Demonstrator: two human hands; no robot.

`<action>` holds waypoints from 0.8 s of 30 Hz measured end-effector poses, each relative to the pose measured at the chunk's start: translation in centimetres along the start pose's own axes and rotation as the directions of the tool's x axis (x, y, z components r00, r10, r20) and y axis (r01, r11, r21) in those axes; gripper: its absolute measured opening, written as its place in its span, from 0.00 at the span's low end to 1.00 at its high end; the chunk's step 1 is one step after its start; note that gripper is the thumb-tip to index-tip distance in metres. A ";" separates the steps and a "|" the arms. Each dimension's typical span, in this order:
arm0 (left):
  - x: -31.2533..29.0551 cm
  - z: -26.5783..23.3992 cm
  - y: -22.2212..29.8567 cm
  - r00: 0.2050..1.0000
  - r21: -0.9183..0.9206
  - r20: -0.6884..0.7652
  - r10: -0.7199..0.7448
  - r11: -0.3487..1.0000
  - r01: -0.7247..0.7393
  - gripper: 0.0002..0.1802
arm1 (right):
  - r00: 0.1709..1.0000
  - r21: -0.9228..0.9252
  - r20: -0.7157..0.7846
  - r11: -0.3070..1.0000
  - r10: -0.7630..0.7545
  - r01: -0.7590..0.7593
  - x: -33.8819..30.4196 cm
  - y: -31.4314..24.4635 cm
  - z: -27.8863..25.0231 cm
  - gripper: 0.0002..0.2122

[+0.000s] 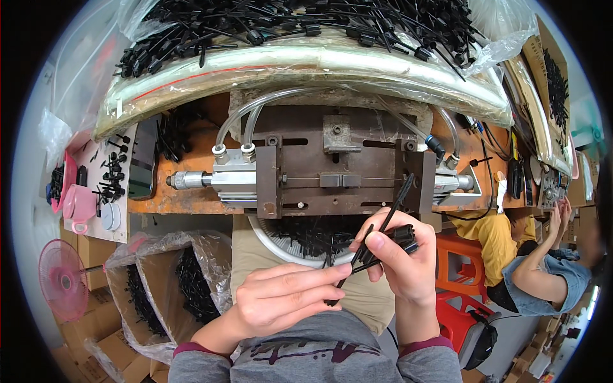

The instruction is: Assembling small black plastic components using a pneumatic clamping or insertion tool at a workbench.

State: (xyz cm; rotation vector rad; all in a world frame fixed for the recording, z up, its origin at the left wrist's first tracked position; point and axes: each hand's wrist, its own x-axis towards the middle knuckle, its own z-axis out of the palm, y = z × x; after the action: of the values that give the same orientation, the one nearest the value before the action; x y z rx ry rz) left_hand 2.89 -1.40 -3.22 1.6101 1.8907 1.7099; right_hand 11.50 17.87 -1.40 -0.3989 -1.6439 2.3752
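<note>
In my right hand [408, 271], thumb and fingers are closed around several black cable ties [401, 199] with long thin straps and chunky ribbed heads. The straps point in different directions, one up toward the metal fixture. My left hand [278, 297] has its fingers pressed together on the lower ends of the same bunch, and a dark tip shows below its fingertips. Both hands are above my lap, just in front of the fixture [332, 134], a dark steel plate with a cylinder on each side. Below the fixture, a white round basin [271, 246] holds more black pieces, partly hidden by my hands.
A large heap of black ties [294, 25] lies on plastic sheeting behind the fixture. Clear air hoses [233, 121] arch over it. Lined cartons [159, 287] and a pink fan [64, 279] stand left. At right are red stools [465, 262] and another person [543, 274].
</note>
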 end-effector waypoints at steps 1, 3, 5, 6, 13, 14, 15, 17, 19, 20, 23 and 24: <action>0.0 0.0 0.0 1.000 0.003 0.001 -0.003 1.000 0.003 0.16 | 1.000 0.004 -0.002 1.000 0.008 -0.008 0.0 0.0 0.0 0.03; 0.0 0.1 -0.1 1.000 0.017 -0.011 0.009 1.000 -0.009 0.16 | 1.000 0.014 -0.004 1.000 0.023 -0.023 -0.1 0.1 -0.1 0.03; 0.1 0.1 -0.1 0.999 0.058 -0.040 0.000 0.998 0.002 0.17 | 0.999 -0.033 -0.035 0.999 -0.005 0.004 -0.1 0.4 0.0 0.03; 0.4 0.0 0.0 0.998 0.093 -0.063 -0.013 0.995 0.019 0.17 | 0.999 -0.056 -0.048 0.998 -0.020 0.017 -0.2 0.5 0.0 0.03; 2.0 1.6 -2.6 0.997 0.538 -0.070 0.040 0.843 0.004 0.18 | 0.983 -0.144 -0.181 0.990 -0.041 0.014 -1.3 0.1 -0.7 0.08; 2.2 2.0 -3.0 0.997 0.580 -0.062 0.041 0.814 0.003 0.18 | 0.986 -0.164 -0.166 0.986 -0.016 -0.012 -1.5 0.1 -0.7 0.08; 2.3 2.2 -3.4 0.998 0.608 -0.043 0.046 0.794 -0.010 0.16 | 0.988 -0.185 -0.153 0.982 0.008 -0.036 -1.6 0.1 -0.7 0.08; 2.6 2.7 -3.4 1.000 0.641 -0.027 0.016 0.768 0.005 0.15 | 0.988 -0.213 -0.150 0.977 -0.024 -0.009 -1.8 0.4 -0.9 0.08; 2.9 3.0 -3.3 1.000 0.664 -0.022 -0.003 0.747 0.017 0.14 | 0.988 -0.249 -0.142 0.968 -0.057 0.020 -1.8 0.5 -1.0 0.08; 3.1 3.0 -3.3 1.000 0.671 -0.026 -0.006 0.741 0.021 0.14 | 0.990 -0.241 -0.129 0.970 -0.051 0.019 -1.8 0.5 -1.1 0.07; 3.7 2.9 -3.2 1.000 0.674 -0.027 0.000 0.739 0.018 0.13 | 0.994 -0.211 -0.112 0.977 -0.018 -0.006 -1.8 0.3 -1.1 0.06; 3.8 2.8 -3.2 1.000 0.668 -0.025 0.003 0.744 0.015 0.13 | 0.992 -0.199 -0.125 0.980 0.007 -0.032 -1.8 0.0 -0.9 0.06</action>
State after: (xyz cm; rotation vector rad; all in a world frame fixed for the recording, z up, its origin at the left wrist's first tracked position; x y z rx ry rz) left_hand 1.26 3.90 -4.66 1.7645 2.7234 1.0715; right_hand 13.45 18.02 -1.57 -0.5884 -1.8341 2.1561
